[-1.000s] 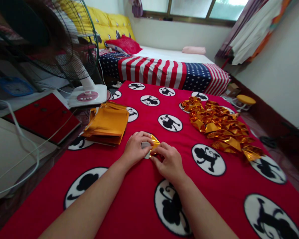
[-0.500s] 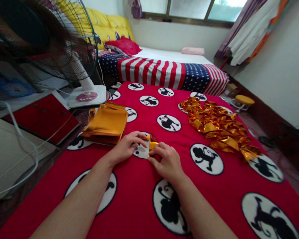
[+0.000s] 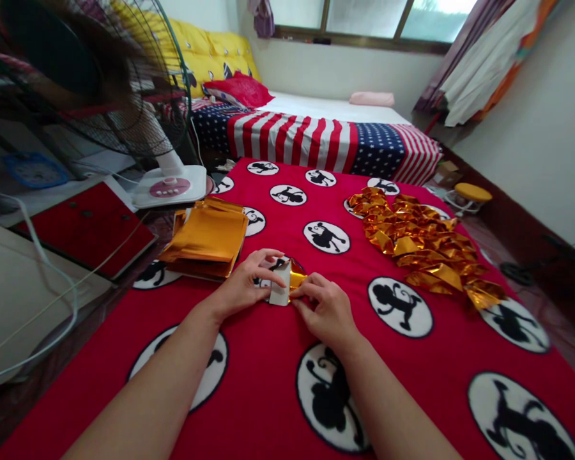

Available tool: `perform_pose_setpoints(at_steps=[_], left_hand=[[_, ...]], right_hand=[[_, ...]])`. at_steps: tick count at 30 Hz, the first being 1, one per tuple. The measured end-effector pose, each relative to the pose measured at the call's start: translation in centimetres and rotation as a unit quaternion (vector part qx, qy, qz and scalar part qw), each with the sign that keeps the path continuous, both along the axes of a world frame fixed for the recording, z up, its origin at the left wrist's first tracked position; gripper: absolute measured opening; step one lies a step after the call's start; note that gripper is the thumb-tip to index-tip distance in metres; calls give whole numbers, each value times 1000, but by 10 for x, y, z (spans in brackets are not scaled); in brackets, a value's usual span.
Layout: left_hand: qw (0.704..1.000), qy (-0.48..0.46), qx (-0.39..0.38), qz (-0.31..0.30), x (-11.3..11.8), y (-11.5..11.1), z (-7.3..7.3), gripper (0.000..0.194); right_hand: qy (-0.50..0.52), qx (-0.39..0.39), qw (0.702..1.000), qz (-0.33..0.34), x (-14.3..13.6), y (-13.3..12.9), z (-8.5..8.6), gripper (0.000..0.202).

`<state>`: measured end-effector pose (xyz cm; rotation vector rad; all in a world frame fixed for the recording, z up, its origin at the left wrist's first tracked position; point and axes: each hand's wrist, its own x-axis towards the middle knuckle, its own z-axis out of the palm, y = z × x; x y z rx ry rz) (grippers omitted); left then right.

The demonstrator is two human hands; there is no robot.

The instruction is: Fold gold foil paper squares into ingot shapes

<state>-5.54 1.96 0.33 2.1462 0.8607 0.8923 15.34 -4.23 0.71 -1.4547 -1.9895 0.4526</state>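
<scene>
A small piece of gold foil paper (image 3: 280, 291), its pale back showing on the left and gold on the right, lies between my hands on the red cloth. My left hand (image 3: 250, 281) rests at its left side, fingers curved and apart, fingertips touching the pale face. The thumb and index finger of my right hand (image 3: 323, 305) pinch its lower right edge. To the left sits a stack of flat gold sheets (image 3: 209, 233). At the right, several folded gold pieces (image 3: 412, 239) lie in overlapping rows.
The red cloth (image 3: 259, 396) with monkey circles spreads under everything. An electric fan (image 3: 170, 185) stands at the left behind the stack, near a dark red board (image 3: 86, 223) and white cables. A bed (image 3: 316, 137) and a yellow stool (image 3: 473, 191) are farther back.
The fingers of my left hand have spread a little at the pale side of the paper. My right hand keeps its pinch. The view has shifted slightly.
</scene>
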Motion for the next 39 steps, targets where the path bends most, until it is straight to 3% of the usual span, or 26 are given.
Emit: perform_pose_setpoints(at_steps=[9, 24, 39], left_hand=[[993, 60, 91, -39, 3, -5, 8, 12], [995, 47, -17, -88, 0, 0, 6, 11], [994, 60, -21, -87, 2, -1, 10, 10]], right_hand=[[17, -3, 1000, -7, 2, 0, -2, 12], [-7, -35, 996, -78, -13, -2, 0, 4], [-13, -37, 996, -82, -16, -4, 2, 7]])
